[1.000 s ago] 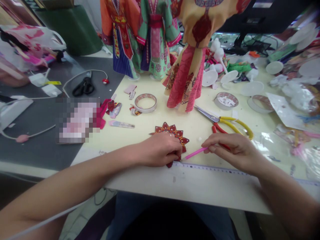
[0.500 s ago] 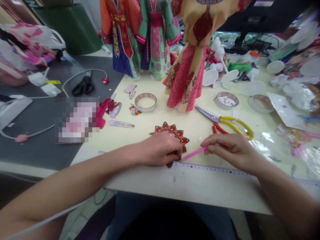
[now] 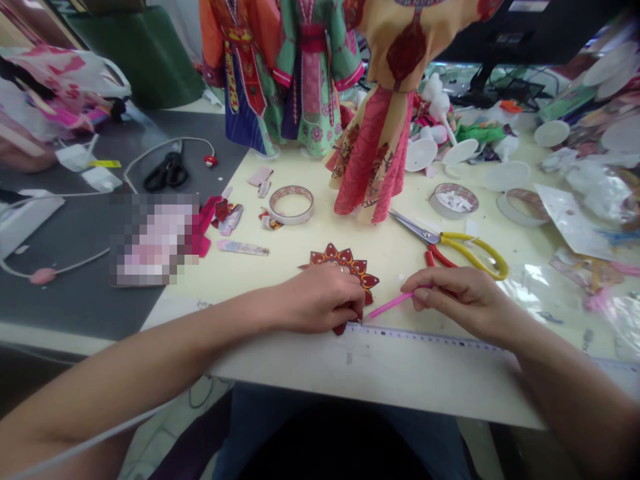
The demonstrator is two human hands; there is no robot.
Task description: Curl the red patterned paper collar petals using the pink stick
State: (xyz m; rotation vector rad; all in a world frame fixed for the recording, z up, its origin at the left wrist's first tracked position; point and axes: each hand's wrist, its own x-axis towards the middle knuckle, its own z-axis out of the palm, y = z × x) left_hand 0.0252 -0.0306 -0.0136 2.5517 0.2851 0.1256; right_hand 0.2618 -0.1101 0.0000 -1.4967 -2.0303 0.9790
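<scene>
My left hand point(image 3: 330, 298), a ring on one finger, rests on a dark red piece with a petal-shaped edge point(image 3: 369, 280). Its fingers are bunched and press down on the piece, covering much of the middle. Between the thumb and fingers of my right hand point(image 3: 453, 297) is a thin pink stick point(image 3: 390, 305), slanting down to the left. The stick's tip lies beside my left fingertips, close to the piece's lower edge. A white measuring tape point(image 3: 420, 338) with dark marks runs to the right from under the piece, below both hands.
Yellow-and-red-handled scissors point(image 3: 470, 250) lie just beyond my right hand. Tape rolls point(image 3: 291, 205) and fabric scraps point(image 3: 244, 248) are farther back. Behind them stand several small robed figures, including one in a red-and-cream skirt point(image 3: 373, 160). Black scissors point(image 3: 167, 172) lie on the grey mat point(image 3: 75, 253).
</scene>
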